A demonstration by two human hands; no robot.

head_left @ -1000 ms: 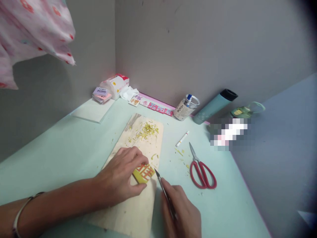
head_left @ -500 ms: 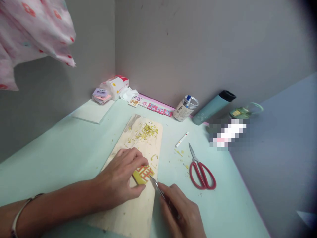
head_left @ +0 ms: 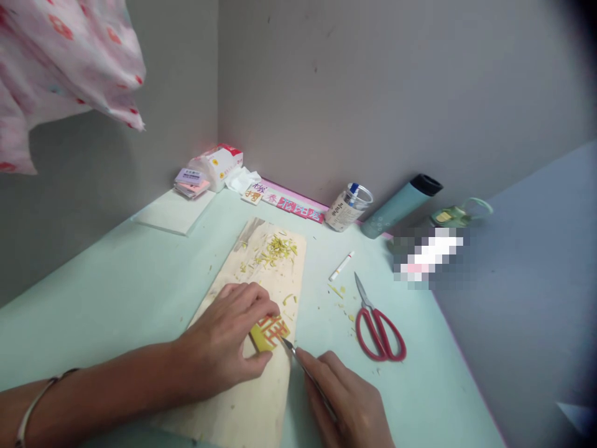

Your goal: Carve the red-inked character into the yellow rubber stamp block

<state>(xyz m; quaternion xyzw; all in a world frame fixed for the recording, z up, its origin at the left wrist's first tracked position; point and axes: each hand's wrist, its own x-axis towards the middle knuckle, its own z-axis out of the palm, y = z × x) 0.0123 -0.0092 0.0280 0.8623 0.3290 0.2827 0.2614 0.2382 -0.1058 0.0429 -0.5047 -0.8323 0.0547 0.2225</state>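
Head view, lower centre: left hand (head_left: 233, 339) pinches a seemingly part-carved yellow, red-lettered block (head_left: 270, 331), right hand (head_left: 349, 398) gripping a slim metal knife (head_left: 308, 373).

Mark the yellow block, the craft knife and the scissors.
Yellow block (head_left: 271, 333): head view, on its lettered top face.
Craft knife (head_left: 306, 372): head view, on its handle.
Scissors (head_left: 379, 330): head view, on the red handles.

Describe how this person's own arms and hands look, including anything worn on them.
The left hand and right hand are both bare, with no gloves. The left forearm shows no sleeve in view and carries a slim, pale, rounded bracelet with a dark section. The right forearm is out of frame, so its sleeve or jewellery can't be told.
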